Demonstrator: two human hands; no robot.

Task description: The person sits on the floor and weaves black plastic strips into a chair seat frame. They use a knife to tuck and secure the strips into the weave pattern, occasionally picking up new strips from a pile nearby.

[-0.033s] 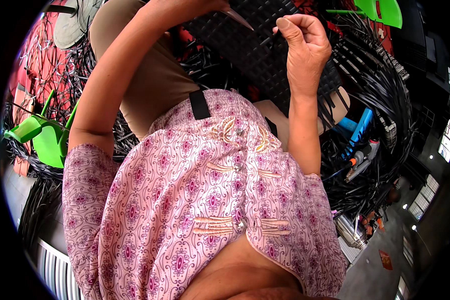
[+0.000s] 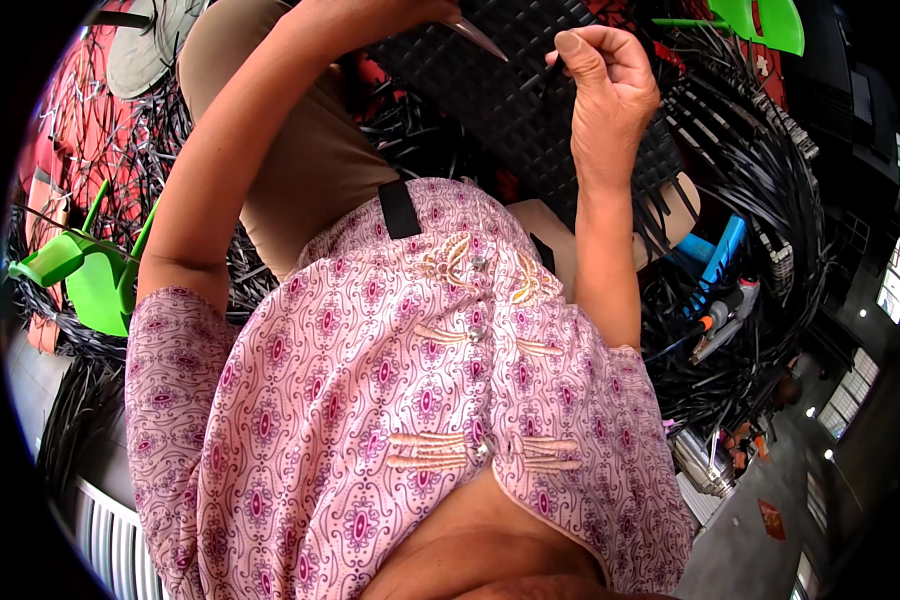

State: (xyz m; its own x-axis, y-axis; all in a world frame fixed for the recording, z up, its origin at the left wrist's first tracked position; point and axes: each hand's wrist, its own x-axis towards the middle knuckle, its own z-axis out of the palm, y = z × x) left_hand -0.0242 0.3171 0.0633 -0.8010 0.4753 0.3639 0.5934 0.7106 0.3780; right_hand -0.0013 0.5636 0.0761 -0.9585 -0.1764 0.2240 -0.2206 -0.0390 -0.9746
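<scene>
Across my lap and beyond it lies a woven panel of flat black strips [image 2: 515, 95], with loose strip ends at its near right edge. My left hand [image 2: 395, 14] reaches in at the top, its fingers mostly cut off by the picture's edge. From it a thin pointed tool [image 2: 482, 40] sticks out over the weave, tip toward the right; its handle is hidden. My right hand [image 2: 615, 95] is raised over the panel's right part, thumb and forefinger pinched together. A short dark end of a black strip [image 2: 552, 66] shows at those fingertips.
Bundles of black strips [image 2: 770, 200] curve round my right side, with a blue tool [image 2: 725, 255] and a grey-and-orange tool [image 2: 730, 320] on them. Green plastic seats [image 2: 100, 280] stand at left, another green piece [image 2: 760, 22] at far right. A metal flask [image 2: 705, 462] stands lower right.
My right hand has shifted very slightly left, still pinched. My left hand and the pointed tool stay almost in place.
</scene>
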